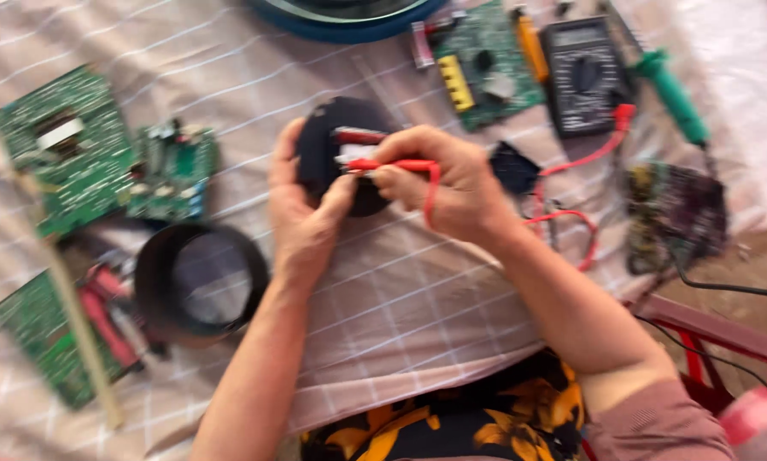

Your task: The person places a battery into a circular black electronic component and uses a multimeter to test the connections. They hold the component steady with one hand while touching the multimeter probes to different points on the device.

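Note:
My left hand [302,209] holds a round black part [328,141] up from the cloth, thumb against its face. My right hand [443,179] pinches a red test probe [392,165] whose tip touches the part beside a red and white strip. The probe's red lead [571,218] loops right toward a black multimeter [584,77]. The frame is motion-blurred, so small details on the part cannot be made out.
A checked pink cloth [401,299] covers the table. Green circuit boards [67,149] lie at left, one [486,64] at top. A black ring [200,277] sits lower left, a green-handled soldering iron [674,94] and dark board [674,213] at right, a blue rim [341,21] on top.

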